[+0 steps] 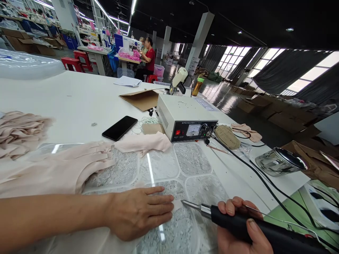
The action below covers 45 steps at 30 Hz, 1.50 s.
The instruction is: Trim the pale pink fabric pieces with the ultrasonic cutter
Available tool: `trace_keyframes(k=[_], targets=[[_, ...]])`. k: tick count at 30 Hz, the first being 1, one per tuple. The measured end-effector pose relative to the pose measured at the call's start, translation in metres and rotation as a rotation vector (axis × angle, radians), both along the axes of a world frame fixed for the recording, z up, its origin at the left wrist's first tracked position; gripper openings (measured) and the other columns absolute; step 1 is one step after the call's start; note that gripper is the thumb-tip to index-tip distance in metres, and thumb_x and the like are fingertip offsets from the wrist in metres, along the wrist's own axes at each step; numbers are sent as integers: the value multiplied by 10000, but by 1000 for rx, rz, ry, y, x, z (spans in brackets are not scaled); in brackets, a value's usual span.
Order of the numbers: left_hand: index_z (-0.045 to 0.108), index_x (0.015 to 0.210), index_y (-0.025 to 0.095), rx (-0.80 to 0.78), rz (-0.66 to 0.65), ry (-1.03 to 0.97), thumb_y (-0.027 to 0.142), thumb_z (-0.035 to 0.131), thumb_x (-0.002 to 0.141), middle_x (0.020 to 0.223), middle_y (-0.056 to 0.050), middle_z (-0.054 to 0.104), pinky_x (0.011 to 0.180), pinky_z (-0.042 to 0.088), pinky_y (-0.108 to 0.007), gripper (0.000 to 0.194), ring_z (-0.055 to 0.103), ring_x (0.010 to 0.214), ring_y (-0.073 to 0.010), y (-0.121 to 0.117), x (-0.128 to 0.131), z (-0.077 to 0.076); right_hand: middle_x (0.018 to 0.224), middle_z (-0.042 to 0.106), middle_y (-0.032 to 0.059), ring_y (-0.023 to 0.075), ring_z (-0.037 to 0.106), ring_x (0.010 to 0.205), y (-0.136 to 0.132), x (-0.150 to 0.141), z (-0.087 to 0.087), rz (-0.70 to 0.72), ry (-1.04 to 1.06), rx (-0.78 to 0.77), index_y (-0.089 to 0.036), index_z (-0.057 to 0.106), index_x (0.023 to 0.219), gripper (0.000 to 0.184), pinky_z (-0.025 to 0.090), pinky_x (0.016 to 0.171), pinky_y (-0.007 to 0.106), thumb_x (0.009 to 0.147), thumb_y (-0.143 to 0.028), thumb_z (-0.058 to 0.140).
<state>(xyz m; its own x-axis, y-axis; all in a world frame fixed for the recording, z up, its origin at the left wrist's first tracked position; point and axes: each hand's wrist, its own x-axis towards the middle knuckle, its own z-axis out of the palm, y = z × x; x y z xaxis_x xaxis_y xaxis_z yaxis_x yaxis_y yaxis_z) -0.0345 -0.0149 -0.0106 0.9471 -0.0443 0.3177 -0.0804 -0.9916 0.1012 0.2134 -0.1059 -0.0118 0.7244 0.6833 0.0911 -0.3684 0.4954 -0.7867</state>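
Note:
My left hand [143, 211] lies flat with its fingers stretched out, pressing a piece of pale pink fabric [178, 205] onto a grey marble-patterned mat [156, 167]. Only a corner of that fabric shows beyond the fingertips; more spreads under the wrist. My right hand [238, 222] is wrapped around a black ultrasonic handpiece [238, 223] with a pointed metal tip. The tip is right at the fabric's edge, just past my left fingertips; whether it touches cannot be made out. A larger heap of pink fabric [58, 165] lies left of the mat.
A white control box [188, 111] with a dial stands behind the mat, and black cables [254, 173] run along the right. A phone [120, 127], a glass jar [279, 162] and a folded cardboard [140, 100] lie around it. A person [148, 58] sits at a sewing machine farther back.

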Motion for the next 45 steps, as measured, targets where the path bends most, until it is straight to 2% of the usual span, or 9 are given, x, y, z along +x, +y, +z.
trace_keyframes(k=[8, 17, 28, 33, 45], targets=[[548, 1295, 48, -37, 0, 13, 168, 341, 988, 1384, -147, 560, 1159, 310, -443, 390, 450, 1351, -273, 0, 1, 0, 762, 609, -20, 118, 536, 582, 2, -4, 2, -38, 19, -3, -224, 617, 822, 189, 506, 552, 293, 643, -266, 664], [521, 1340, 67, -136, -10, 32, 163, 372, 977, 1364, -171, 571, 1141, 354, -459, 404, 455, 1350, -279, 1, 1, 2, 776, 587, -21, 114, 515, 590, -1, 2, 4, -26, -23, 31, -226, 609, 845, 176, 482, 552, 290, 678, -273, 634], [527, 1326, 46, -110, -3, 51, 165, 376, 980, 1384, -181, 549, 1131, 365, -473, 396, 445, 1355, -291, 1, 1, 2, 755, 615, -21, 114, 542, 563, -1, -7, 5, -33, -11, 51, -216, 612, 827, 170, 502, 529, 286, 665, -253, 649], [480, 1377, 28, -141, -12, 80, 159, 359, 973, 1386, -187, 545, 1129, 363, -484, 442, 448, 1353, -297, 2, 1, 5, 754, 610, -20, 117, 541, 575, -1, -3, 5, -58, -23, 54, -220, 611, 827, 157, 498, 537, 286, 675, -253, 626], [494, 1365, 24, -99, 2, 121, 173, 364, 968, 1421, -173, 513, 1115, 366, -500, 443, 441, 1351, -328, 3, 2, 8, 754, 602, -23, 111, 531, 574, -4, 2, 6, -35, -16, 34, -221, 608, 830, 175, 501, 540, 285, 664, -262, 646]])
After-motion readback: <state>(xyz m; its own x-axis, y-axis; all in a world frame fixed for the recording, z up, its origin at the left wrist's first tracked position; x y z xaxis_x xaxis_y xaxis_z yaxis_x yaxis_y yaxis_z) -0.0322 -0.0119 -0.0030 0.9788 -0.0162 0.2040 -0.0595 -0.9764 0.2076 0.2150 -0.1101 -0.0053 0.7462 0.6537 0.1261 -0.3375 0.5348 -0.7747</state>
